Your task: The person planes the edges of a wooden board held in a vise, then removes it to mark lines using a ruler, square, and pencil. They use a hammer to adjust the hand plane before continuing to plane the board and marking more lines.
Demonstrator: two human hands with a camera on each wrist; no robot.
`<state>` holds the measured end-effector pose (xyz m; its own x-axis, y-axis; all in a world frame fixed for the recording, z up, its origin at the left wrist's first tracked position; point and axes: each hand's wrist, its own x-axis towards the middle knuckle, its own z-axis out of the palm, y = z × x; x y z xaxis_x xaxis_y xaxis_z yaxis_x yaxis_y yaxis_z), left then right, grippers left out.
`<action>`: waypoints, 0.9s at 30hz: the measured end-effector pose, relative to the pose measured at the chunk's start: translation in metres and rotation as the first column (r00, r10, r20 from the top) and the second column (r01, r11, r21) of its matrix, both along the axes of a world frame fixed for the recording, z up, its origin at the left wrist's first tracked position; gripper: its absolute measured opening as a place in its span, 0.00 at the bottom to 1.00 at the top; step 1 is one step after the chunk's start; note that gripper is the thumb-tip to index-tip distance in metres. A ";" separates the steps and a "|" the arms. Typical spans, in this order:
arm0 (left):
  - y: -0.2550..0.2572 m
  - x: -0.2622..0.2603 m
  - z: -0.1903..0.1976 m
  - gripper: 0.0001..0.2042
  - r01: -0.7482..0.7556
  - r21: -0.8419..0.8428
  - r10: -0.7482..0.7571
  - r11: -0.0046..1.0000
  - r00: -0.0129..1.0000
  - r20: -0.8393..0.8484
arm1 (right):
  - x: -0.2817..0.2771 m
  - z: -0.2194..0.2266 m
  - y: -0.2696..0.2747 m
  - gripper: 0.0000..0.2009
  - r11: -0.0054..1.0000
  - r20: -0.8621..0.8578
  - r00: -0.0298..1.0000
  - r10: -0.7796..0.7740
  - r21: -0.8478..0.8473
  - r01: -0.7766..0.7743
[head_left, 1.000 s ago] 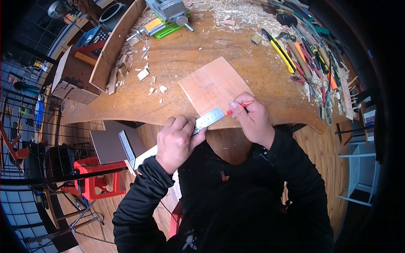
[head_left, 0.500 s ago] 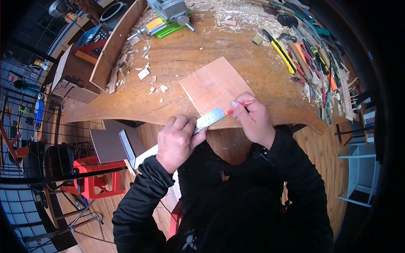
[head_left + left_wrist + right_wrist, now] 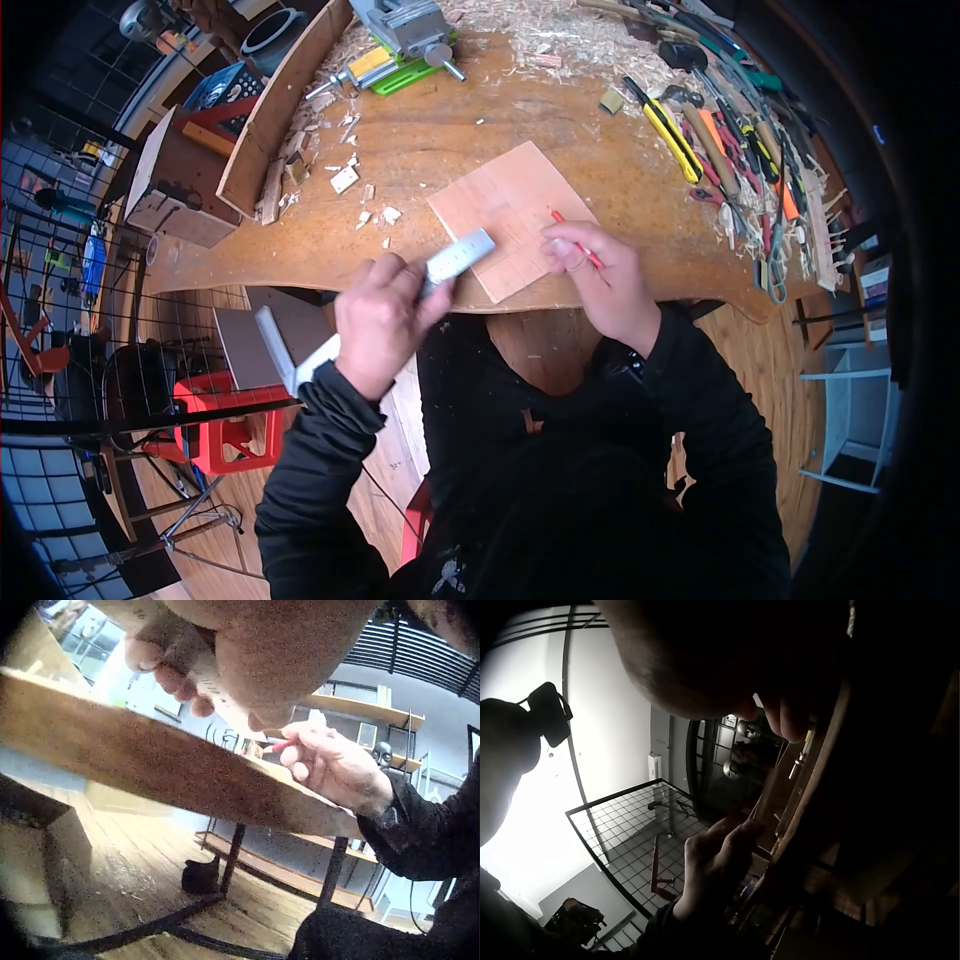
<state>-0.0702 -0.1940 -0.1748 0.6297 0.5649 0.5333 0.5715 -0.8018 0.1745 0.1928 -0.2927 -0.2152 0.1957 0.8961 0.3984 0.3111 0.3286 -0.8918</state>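
My left hand [image 3: 378,318] grips a metal try square [image 3: 460,256], its marked blade jutting out past the fingers. The square's other leg [image 3: 272,340] shows behind the wrist. The blade's tip overlaps the left edge of a thin square wooden board [image 3: 515,205] in the head view. My right hand [image 3: 605,280] pinches a red pencil [image 3: 556,216] over the board's right side, its upper end slanting away. In the left wrist view the pencil [image 3: 281,745] pokes out from the right fingers. Dark shadow hides most of the right hand in its own wrist view.
A vise [image 3: 410,35] with a green base stands at the back of the workbench [image 3: 390,140]. Knives, pliers and other hand tools [image 3: 720,150] crowd the right side. Wood shavings [image 3: 570,50] and chips lie about. A red stool [image 3: 240,430] stands below left.
The left hand has drawn the try square left and back, off the board's lower corner. The right hand has turned the pencil, and its tip has left the blade's end.
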 end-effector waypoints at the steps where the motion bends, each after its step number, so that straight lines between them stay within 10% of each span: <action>1: 0.009 -0.002 0.004 0.12 -0.014 0.027 0.015 1.000 1.000 -0.023 | 0.003 0.005 0.002 0.10 1.000 0.000 1.000 0.004 0.001 -0.004; 6: 0.065 0.002 0.003 0.13 -0.060 0.105 0.070 0.993 0.994 -0.086 | 0.016 0.025 0.017 0.14 0.999 0.538 0.842 -0.033 0.014 0.030; 27: 0.101 0.013 -0.022 0.13 -0.047 -0.041 0.047 0.998 0.999 -0.006 | 0.017 0.023 0.010 0.20 1.000 0.672 0.741 -0.005 0.010 -0.002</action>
